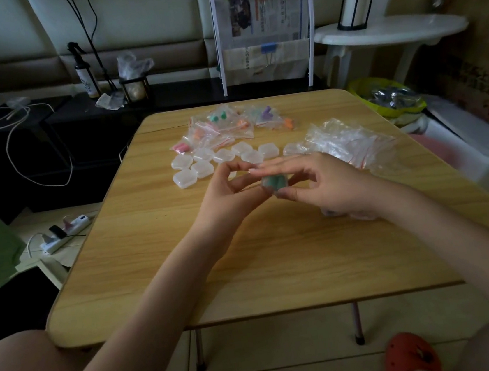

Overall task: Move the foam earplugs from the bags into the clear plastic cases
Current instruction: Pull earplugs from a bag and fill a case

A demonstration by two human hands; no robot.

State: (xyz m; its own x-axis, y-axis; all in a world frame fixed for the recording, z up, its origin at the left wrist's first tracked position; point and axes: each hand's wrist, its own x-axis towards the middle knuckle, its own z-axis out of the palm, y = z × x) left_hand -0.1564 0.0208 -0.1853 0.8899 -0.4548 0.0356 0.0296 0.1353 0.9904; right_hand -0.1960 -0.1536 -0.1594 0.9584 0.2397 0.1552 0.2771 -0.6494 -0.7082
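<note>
Both hands meet over the middle of the wooden table. My left hand and my right hand pinch one small clear plastic case between their fingertips; green foam earplugs show inside it. Whether its lid is fully closed I cannot tell. Several empty clear cases lie in a cluster just beyond my hands. Behind them sit several small zip bags holding earplugs in green, orange, pink and purple.
A heap of empty clear zip bags lies at the right of the table, near my right hand. Something clear lies under my right wrist. A power strip lies on the floor to the left. A white round side table stands at the back right.
</note>
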